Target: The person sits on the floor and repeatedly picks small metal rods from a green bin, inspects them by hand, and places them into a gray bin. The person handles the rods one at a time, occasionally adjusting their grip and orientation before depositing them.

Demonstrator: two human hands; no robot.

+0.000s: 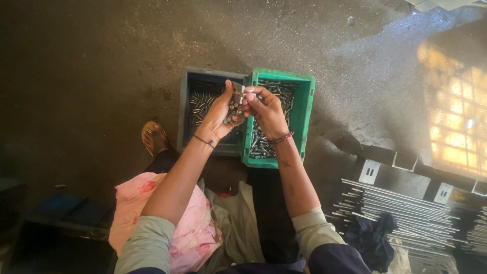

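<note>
Handful of small metal bolts (232,110) in left hand (220,114), fingers curled round them, held above seam betw 2 crates. Right hand (265,109) just beside, touching left; fingertips pinched on single small metal piece (247,95) at top of bunch. Below: dark blue crate (185,109) on left w/ loose bolts, green crate (306,114) on right w/ more bolts, side by side, touching. Sandalled foot (153,137) left of blue crate. Stack of metal rods (401,208) lower right on concrete floor (101,61).
</note>
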